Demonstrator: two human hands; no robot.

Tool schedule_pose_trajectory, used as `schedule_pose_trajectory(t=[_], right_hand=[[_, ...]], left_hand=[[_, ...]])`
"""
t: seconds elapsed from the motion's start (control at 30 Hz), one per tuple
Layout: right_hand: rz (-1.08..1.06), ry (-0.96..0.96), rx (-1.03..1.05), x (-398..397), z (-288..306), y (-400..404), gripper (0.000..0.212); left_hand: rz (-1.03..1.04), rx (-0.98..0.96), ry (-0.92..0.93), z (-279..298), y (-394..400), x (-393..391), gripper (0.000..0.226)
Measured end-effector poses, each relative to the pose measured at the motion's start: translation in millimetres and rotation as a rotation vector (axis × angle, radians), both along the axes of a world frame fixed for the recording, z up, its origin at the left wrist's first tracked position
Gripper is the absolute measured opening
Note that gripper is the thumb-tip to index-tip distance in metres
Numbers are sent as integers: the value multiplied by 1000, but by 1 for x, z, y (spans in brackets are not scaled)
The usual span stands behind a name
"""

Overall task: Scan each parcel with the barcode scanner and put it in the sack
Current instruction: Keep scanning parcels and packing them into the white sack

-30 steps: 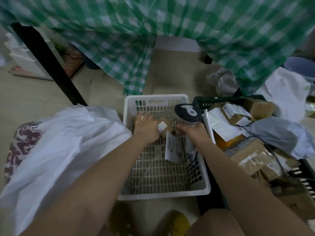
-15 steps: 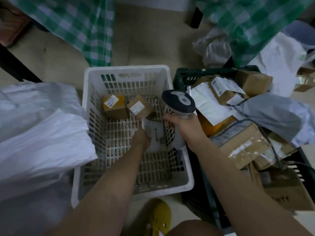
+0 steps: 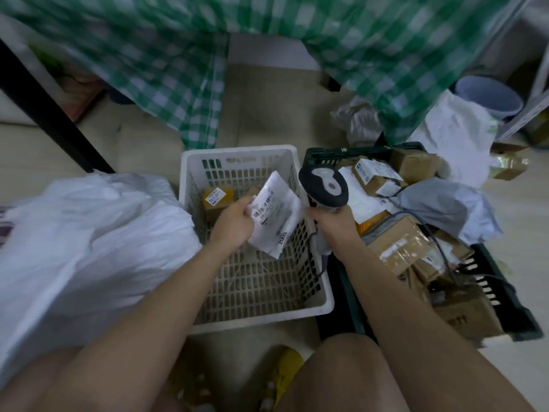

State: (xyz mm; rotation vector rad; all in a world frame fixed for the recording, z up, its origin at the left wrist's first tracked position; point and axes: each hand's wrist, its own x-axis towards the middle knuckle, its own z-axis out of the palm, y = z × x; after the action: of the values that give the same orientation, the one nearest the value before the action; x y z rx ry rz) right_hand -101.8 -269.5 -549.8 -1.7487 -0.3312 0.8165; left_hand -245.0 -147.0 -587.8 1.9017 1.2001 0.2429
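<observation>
Parcel: white flat mailer [image 3: 274, 214], above white basket [image 3: 322, 304], looked light, soft.
Left hand [image 3: 234, 223]: pinched its left edge.
Right hand [image 3: 334, 223]: gripped barcode scanner [image 3: 323, 185].

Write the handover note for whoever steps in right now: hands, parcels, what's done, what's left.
Left hand holds a flat white parcel above the white basket, barcode label facing up.
Right hand grips the barcode scanner right beside that parcel.
White sack lies to the left of the basket.
Whether this parcel has been scanned cannot be told; confirm, then sack it.
Left: a small brown box in the basket, with another partly hidden behind the parcel, and the heaped dark crate on the right.
</observation>
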Motion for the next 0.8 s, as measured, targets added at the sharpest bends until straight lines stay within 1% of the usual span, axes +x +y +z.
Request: schedule_pose_trajectory(t=[0.1,0.2,0.27,0.3,0.37,0.4,0.43,0.47,0.53,0.63,0.67,0.73,0.8], right_hand=[[16,-30,10,-17,23,-7,31],[53,-59,-2,-34,43,-17,36],[29,-36,45,-46,57,-23,32],[-2,-26,74,-50,63,-25,31],[-76,-20,108,-60,75,-31,34],[-106,-14,112,-64,79,-32,36],[-129,-9,114,-66,84,-33,38],[-136,-23,124,-70,90,-35,41],[-134,-76,155,-74,104,-42,42],[-75,-172,233,-80,124,-58,30],[-26,-199,216,-83,126,-63,25],[83,-275,112,-89,127,-71,14],[170,-344,41,-95,124,-75,18]], left_hand=[[-87,79,-18,44,-6,-24,28],[-123,84,-71,78,-16,-47,24],[-12,113,-158,93,-23,-60,21],[86,93,-242,99,-26,-65,26],[233,-60,-414,107,-32,-76,38],[253,-155,-453,107,-35,-78,39],[236,-210,-463,107,-38,-80,36],[213,-218,-464,108,-43,-83,29],[223,-177,-494,113,-49,-85,23],[277,-125,-486,123,-46,-86,24],[281,-115,-472,125,-43,-86,23],[277,-102,-444,128,-39,-86,18],[273,-85,-421,130,-39,-83,17]])
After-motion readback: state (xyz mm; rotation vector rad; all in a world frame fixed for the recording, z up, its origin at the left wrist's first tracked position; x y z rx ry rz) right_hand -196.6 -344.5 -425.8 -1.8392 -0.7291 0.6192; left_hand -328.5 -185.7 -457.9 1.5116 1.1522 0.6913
